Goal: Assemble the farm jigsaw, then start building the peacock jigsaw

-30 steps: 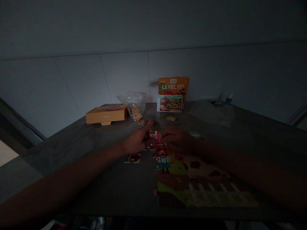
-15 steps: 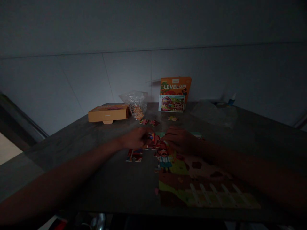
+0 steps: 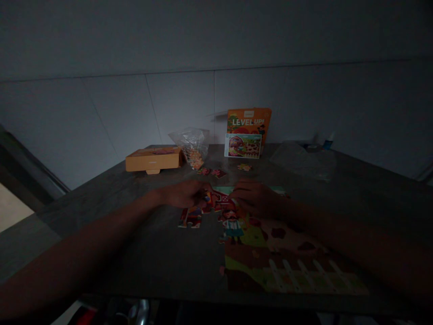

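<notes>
A partly joined farm jigsaw puzzle [image 3: 250,266] lies on the grey table, showing a barn, a farmer figure, a spotted cow and a white fence. My left hand [image 3: 187,194] is at its upper left edge, fingers curled on a red-and-blue puzzle piece [image 3: 207,197] beside the red barn section [image 3: 223,198]. My right hand [image 3: 257,197] lies on the puzzle's upper part, fingers stretched over it and apparently holding nothing; its fingertips are dim. Just below my left hand sits a small joined group of puzzle pieces [image 3: 190,218], apart from the farmer.
Loose puzzle pieces [image 3: 218,173] lie beyond my hands, near a clear bag of pieces [image 3: 193,155]. An orange box [image 3: 154,160] stands left. A picture card [image 3: 242,146] leans on an upright "LEVEL UP!" box [image 3: 248,118]. Clear plastic [image 3: 301,160] lies right.
My left hand has shifted slightly left, and more of the barn section shows between my hands. My right hand stays almost in place on the puzzle.
</notes>
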Demonstrator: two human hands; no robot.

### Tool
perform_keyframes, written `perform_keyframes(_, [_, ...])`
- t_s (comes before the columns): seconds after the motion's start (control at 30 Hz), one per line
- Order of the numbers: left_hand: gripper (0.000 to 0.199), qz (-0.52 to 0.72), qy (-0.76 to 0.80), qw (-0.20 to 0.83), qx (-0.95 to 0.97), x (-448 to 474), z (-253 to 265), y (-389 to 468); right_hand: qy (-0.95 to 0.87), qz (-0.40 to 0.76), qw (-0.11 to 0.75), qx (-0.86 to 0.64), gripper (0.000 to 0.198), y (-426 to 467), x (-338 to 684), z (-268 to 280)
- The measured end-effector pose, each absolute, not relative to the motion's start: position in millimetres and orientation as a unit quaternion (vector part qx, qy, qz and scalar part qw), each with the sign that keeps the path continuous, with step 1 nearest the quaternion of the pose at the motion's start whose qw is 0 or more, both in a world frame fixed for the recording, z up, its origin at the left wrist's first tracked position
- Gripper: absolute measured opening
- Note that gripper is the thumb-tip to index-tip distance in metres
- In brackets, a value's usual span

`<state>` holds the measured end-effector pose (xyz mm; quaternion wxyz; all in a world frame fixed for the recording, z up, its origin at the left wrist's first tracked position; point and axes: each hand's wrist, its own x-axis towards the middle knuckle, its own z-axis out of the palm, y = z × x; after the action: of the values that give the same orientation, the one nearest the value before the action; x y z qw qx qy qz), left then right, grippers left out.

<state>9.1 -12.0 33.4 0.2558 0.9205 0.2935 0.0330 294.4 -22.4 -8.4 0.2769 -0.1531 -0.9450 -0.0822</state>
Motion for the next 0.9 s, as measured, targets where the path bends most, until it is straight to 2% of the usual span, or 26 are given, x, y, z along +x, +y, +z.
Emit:
perform_keyframes(0.1, [0.027, 0.022, 0.300, 0.290, 0.908, 10, 39, -16, -0.945, -0.087, 0.278, -0.152, 0.022, -22, 294, -8])
perform_keyframes(0.33, [0.030, 0.004, 0.299, 0.278, 0.913, 11, 45, -23, -0.945, -0.088, 0.276, -0.150, 0.024, -21, 294, -9])
perform_keyframes(0.53, [0.018, 0.010, 0.267, 0.281, 0.922, 12, 43, -22, -0.946, -0.074, 0.276, -0.151, 0.024, -22, 294, -9])
perform_keyframes(0.73, [0.020, 0.016, 0.251, 0.266, 0.931, 14, 39, -22, -0.947, -0.069, 0.279, -0.143, 0.023, -22, 295, -8])
perform_keyframes(0.9, [0.009, 0.039, 0.271, 0.246, 0.930, 16, 39, -30, -0.946, -0.073, 0.279, -0.149, 0.023, -22, 294, -9])
